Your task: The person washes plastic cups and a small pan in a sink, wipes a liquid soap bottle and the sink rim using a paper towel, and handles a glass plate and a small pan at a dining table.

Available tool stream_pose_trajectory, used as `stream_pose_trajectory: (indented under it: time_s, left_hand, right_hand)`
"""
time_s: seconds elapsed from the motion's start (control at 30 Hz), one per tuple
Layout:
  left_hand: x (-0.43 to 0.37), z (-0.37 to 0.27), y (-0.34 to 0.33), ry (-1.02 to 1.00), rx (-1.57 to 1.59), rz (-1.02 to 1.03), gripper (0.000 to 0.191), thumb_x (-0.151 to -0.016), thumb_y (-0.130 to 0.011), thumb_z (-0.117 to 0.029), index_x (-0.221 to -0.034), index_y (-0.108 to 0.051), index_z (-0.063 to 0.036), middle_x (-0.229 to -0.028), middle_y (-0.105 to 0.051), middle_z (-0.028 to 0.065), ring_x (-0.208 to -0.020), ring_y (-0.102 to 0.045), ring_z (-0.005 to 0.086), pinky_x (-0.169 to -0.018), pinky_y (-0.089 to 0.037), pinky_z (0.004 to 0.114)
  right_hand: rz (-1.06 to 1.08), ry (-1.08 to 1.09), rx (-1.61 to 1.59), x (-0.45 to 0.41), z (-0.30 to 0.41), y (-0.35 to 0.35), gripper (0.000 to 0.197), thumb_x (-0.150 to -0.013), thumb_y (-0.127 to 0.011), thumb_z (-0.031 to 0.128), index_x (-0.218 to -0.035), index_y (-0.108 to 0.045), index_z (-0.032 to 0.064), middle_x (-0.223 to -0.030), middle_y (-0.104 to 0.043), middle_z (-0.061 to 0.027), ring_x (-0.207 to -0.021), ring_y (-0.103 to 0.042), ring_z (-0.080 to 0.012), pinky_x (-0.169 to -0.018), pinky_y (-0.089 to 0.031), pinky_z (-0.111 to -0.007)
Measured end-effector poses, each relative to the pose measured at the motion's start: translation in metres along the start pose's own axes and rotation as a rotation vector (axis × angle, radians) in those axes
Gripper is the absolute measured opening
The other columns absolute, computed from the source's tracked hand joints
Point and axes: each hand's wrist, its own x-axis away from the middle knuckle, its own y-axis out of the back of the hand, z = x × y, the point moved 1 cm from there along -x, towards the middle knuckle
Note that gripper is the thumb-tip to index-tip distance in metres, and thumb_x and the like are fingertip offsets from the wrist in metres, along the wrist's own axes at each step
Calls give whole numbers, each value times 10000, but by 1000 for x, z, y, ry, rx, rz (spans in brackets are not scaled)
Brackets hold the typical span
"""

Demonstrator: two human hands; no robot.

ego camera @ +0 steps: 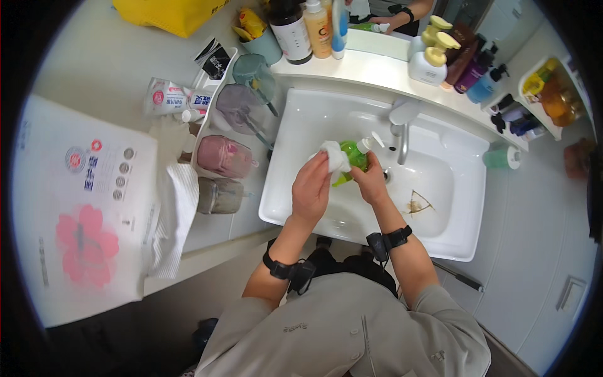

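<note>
Over the white washbasin (pixel 282 193), a green pump bottle (pixel 348 150) with a white pump head (pixel 370 143) is tilted in the grasp of my right hand (pixel 370 183). My left hand (pixel 311 191) presses a crumpled white tissue (pixel 336 156) against the bottle's left side. Tissue and fingers cover part of the bottle. Just beyond my right hand stands the chrome faucet (pixel 403 141). A brown stain (pixel 417 206) marks the basin's floor, to the right of my right forearm.
Left of the basin, a rack holds several tinted cups (pixel 225 156) and tubes (pixel 165 96). A large tissue pack (pixel 85 188) lies nearer the left edge. Pump bottles (pixel 428 61) line the shelf (pixel 372 77) behind the faucet. A green-tinted container (pixel 501 156) sits right of the basin.
</note>
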Motion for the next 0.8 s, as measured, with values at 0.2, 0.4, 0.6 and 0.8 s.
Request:
stream_pose_trajectory:
  time_s: [0.2, 0.4, 0.6, 0.8]
  left_hand:
    - [4, -39, -42, -94, -313, 234, 298, -773, -640, -102, -1063, -601, -47, -1109, -577, 205, -989, -579, 360, -806, -496, 399]
    - [-2, -66, -49, 77, -394, 373, 355, -795, -645, -177, -1095, -570, -2, -1140, -554, 224, -997, -567, 362, -805, -486, 410]
    - [-1, -97, -85, -220, -229, 181, 542, -798, -650, -231, -1207, -457, 68, -1157, -535, 257, -1039, -534, 398, -884, -457, 429]
    - [-23, -100, -84, -144, -73, 240, 486, -842, -595, -269, -1213, -472, 20, -1109, -567, 209, -979, -573, 356, -818, -481, 399]
  right_hand:
    - [76, -100, -270, 53, 48, 33, 532, -751, -588, 14, -1247, -398, 3, -1051, -555, -68, -936, -562, -150, -752, -484, -275]
    - [68, -33, -469, 83, 82, 71, 495, -785, -548, -25, -1253, -389, 2, -1096, -547, -72, -953, -572, -165, -747, -503, -293]
    - [110, 0, -292, 94, 92, 85, 540, -790, -565, -26, -1293, -371, 13, -1107, -542, -65, -984, -557, -152, -776, -491, -277]
    - [211, 108, -47, 110, 130, 88, 568, -766, -618, -3, -1288, -396, 19, -1087, -548, -51, -985, -546, -135, -809, -472, -278]
